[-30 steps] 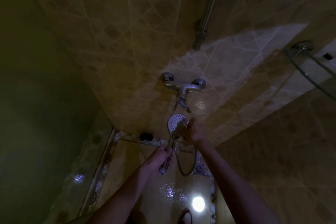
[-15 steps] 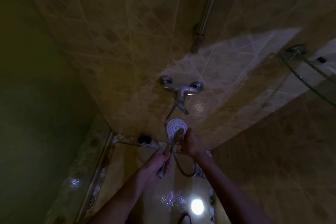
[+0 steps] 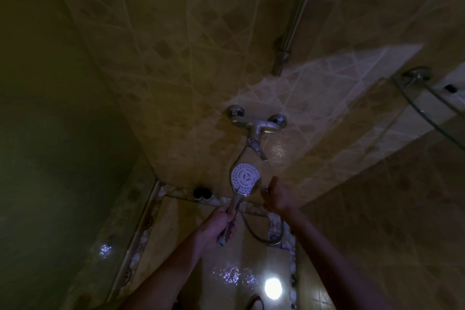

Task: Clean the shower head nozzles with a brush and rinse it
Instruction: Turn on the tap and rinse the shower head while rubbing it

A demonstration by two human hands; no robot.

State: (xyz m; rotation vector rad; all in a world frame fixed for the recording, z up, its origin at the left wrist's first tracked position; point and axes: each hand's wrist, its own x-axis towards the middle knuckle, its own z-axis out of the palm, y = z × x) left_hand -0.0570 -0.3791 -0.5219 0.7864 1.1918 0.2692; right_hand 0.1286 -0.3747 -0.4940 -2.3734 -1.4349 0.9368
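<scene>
The left hand (image 3: 218,224) grips the handle of the shower head (image 3: 245,178), whose white nozzle face looks up toward the person, below the wall tap (image 3: 256,131). The right hand (image 3: 278,195) is just beside the head, not touching it; its fingers look loosely curled, and I cannot tell if they hold a brush. No water runs from the nozzles, so I judge the rinsing is not yet done.

Dim yellow-brown light tints everything. The tiled back wall (image 3: 191,58) is ochre, crossed by pale diagonal lines with darker brown diamonds. The round shower head face (image 3: 244,178) is white, dotted with small dark nozzle holes around a dark ring. The chrome mixer tap (image 3: 256,126) is silvery grey. The glossy floor (image 3: 226,282) is amber with bluish-white glints, edged by a pebble-patterned border (image 3: 141,241).
</scene>
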